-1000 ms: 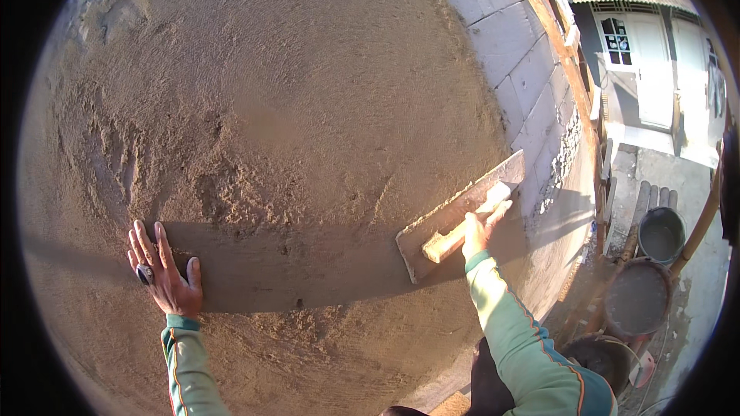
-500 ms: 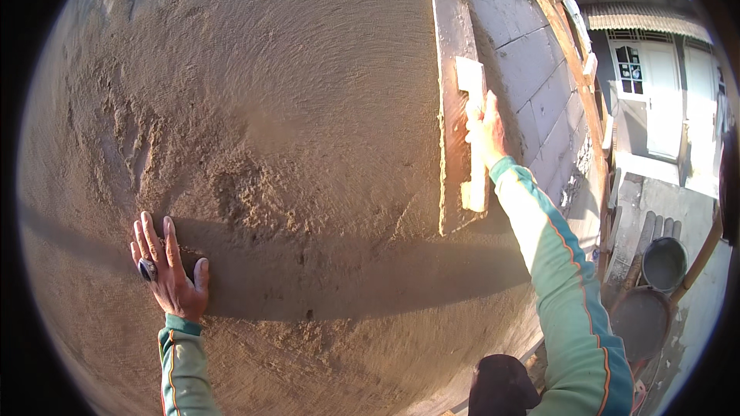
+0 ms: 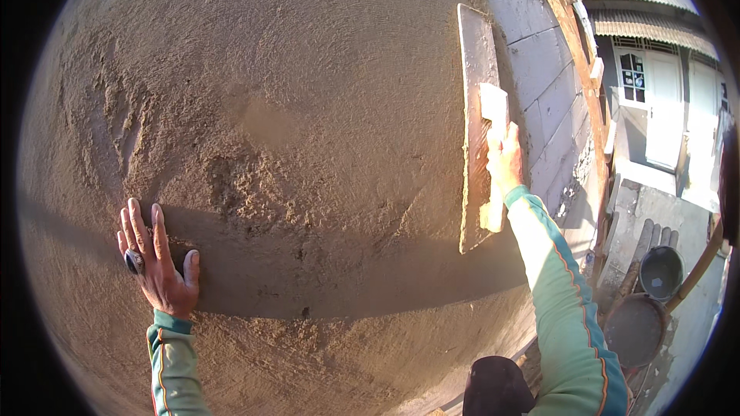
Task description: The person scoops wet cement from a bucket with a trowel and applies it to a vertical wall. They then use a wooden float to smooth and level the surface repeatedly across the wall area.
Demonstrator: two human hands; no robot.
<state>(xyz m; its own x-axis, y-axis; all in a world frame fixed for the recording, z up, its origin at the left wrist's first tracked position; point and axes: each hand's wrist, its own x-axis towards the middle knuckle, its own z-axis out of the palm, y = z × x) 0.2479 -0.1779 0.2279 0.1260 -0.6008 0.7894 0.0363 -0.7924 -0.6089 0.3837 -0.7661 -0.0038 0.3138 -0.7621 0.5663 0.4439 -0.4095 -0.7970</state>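
My right hand [image 3: 505, 160] grips the pale handle of a long rectangular plastering float [image 3: 476, 54]. The float stands nearly upright, its blade against the wet mortar close to the right edge of the coat. Brown mortar [image 3: 339, 108] covers most of the wall, smooth above and rough with lumps and gouges at the left middle. Flat against the mortar at the lower left rests my left hand [image 3: 162, 270], fingers spread, a dark-stoned ring on one finger. Mortar clings along the float's left edge.
Bare grey blocks [image 3: 539, 69] show right of the mortar, beside a wooden frame [image 3: 578, 54]. Down on the right are a black bucket [image 3: 661, 273] and a round basin [image 3: 636, 331]. A house with a white door [image 3: 661, 108] stands beyond. A dark rounded shape [image 3: 497, 387] is at the bottom.
The float and my right hand have shifted right and slightly down in the picture. My left hand appears a little farther left and up, still spread on the wall.
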